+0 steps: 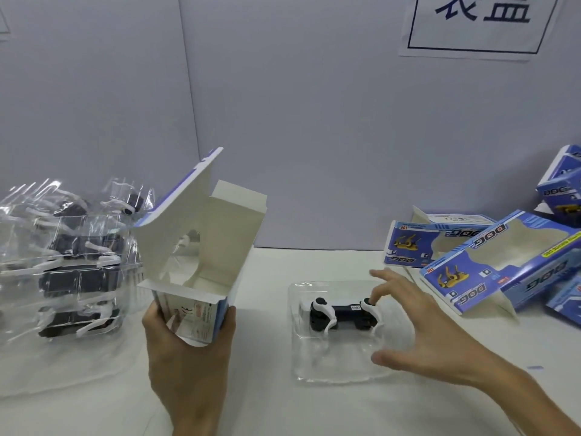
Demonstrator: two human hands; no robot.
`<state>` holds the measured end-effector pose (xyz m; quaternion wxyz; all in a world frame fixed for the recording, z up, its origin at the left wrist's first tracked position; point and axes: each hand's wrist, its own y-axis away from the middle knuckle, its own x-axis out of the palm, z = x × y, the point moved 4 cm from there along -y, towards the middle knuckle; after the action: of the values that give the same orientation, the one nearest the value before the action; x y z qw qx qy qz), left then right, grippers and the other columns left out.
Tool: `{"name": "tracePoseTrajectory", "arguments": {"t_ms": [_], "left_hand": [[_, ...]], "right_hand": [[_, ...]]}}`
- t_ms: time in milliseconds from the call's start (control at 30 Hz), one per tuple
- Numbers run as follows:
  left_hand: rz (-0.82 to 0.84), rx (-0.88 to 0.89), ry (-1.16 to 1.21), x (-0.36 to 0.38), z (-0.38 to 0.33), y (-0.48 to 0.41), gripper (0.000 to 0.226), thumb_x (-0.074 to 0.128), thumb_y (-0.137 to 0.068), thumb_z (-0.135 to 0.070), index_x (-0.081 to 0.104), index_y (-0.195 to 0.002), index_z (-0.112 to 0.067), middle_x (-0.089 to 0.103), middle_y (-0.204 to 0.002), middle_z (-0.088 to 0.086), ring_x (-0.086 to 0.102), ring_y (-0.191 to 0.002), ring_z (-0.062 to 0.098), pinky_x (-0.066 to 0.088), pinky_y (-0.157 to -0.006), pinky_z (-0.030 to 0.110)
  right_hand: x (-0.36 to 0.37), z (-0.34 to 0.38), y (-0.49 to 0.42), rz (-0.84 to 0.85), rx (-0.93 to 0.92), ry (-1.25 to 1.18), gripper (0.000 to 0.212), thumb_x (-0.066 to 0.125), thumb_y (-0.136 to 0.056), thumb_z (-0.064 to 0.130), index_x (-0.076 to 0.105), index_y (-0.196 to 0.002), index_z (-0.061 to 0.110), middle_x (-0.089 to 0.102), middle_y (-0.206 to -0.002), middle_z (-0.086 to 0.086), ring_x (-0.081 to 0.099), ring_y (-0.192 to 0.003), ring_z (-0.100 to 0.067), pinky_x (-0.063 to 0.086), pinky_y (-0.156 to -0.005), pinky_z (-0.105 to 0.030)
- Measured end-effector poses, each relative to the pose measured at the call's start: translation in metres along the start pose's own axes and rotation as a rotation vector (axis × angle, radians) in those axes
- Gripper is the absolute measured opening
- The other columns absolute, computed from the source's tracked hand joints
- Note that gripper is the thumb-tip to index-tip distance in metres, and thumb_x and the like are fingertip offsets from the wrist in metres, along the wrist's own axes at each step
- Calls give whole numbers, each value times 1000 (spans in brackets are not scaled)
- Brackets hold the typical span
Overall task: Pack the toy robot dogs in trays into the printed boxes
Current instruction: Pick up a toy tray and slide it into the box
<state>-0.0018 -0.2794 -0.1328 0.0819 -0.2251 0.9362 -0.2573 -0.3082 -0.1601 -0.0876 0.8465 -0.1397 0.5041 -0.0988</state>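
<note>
Black-and-white toy dog [341, 313] lies in a clear tray [339, 369], flat on the white worktop [267, 404], centre of view. Dog's long axis runs L–R. Right hand [421, 328] hovers at the tray's right end: fingers [385, 291] spread and open, holding nothing, thumb over the near edge. One fingertip is at or just above the dog's right-end white part; contact unclear. Left hand [185, 350] grips the lower end of an upright printed box [201, 256], top flaps open, just left of the tray & not touching it. Right hand is clearly the nearer one to the tray. Likely next: pinch the tray across its short width, carry it left to the box mouth. Far left: pile [69, 272] of more dogs in trays. Far right: several blue boxes [503, 265] w/ window cut-outs, lying at angles. Paper sign [481, 20] on the grey wall behind.
</note>
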Motion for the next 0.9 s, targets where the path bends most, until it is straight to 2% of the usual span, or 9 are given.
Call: {"name": "tracePoseTrajectory", "arguments": {"t_ms": [67, 100, 167, 267, 400, 567, 733, 800, 900], "left_hand": [[-37, -11, -43, 3, 4, 3, 82, 87, -56, -54, 39, -122, -40, 61, -110, -25, 62, -96, 9, 46, -72, 30], [-57, -28, -61, 4, 1, 4, 86, 86, -53, -54, 41, -124, -36, 63, -113, -13, 63, -100, 24, 46, -76, 36], [-40, -40, -80, 7, 1, 6, 88, 87, -52, -50, 42, -126, -33, 64, -115, -2, 62, -103, 33, 47, -81, 41], [0, -55, -84, 8, 0, 6, 87, 92, -55, -38, 43, -126, -29, 63, -119, 3, 60, -107, 35, 49, -86, 46], [13, -54, -59, 7, 0, 3, 88, 93, -58, -29, 43, -130, -25, 61, -122, 4, 59, -111, 34, 49, -89, 47], [55, -2, -19, 8, 2, 5, 92, 93, -58, -21, 42, -135, -24, 56, -125, 6, 56, -114, 33, 49, -91, 49], [87, 63, -31, 9, 4, 5, 96, 92, -61, -23, 37, -140, -31, 48, -125, -5, 51, -117, 27, 48, -94, 46], [96, 87, -49, 9, 6, 4, 101, 92, -62, -14, 35, -145, -28, 45, -128, -6, 48, -120, 26, 46, -97, 45], [93, 128, -111, 8, 5, 3, 105, 90, -61, -2, 34, -149, -19, 44, -130, 0, 45, -122, 30, 43, -99, 45]], "right_hand": [[3, -9, 6, 79, 91, -16, 63, 77, -60, 59, 40, -111, 52, 10, -149, 45, 3, -142, 19, 22, -108, -20], [8, -10, 9, 97, 97, -20, 64, 78, -59, 60, 40, -110, 50, 13, -146, 45, 11, -141, 18, 26, -105, -17], [17, -9, 16, 55, 51, 19, 65, 79, -58, 62, 41, -111, 51, 27, -135, 39, 31, -130, 12, 33, -96, -15], [22, -5, 21, -16, -3, 84, 70, 78, -54, 66, 41, -113, 57, 30, -129, 34, 30, -128, 4, 35, -98, -25], [24, -2, 19, 8, -7, -55, 61, 80, -57, 56, 46, -108, 50, 5, -154, 40, -3, -147, 11, 24, -108, -27], [16, -5, 20, -42, -20, -38, 54, 79, -59, 60, 53, -106, 52, 38, -140, 42, 19, -140, 13, 30, -104, -19], [22, 2, 20, -174, -83, -31, 33, 76, -67, 65, 70, -97, 53, 55, -123, 34, 37, -134, 3, 35, -101, -29], [23, 4, 20, -200, -59, -139, 16, 75, -78, 60, 74, -89, 48, 55, -127, 32, 36, -138, 6, 34, -104, -29], [15, 4, 21, -267, 6, -349, 14, 71, -76, 47, 76, -84, 36, 64, -124, 26, 48, -131, 5, 47, -97, -31]]}}
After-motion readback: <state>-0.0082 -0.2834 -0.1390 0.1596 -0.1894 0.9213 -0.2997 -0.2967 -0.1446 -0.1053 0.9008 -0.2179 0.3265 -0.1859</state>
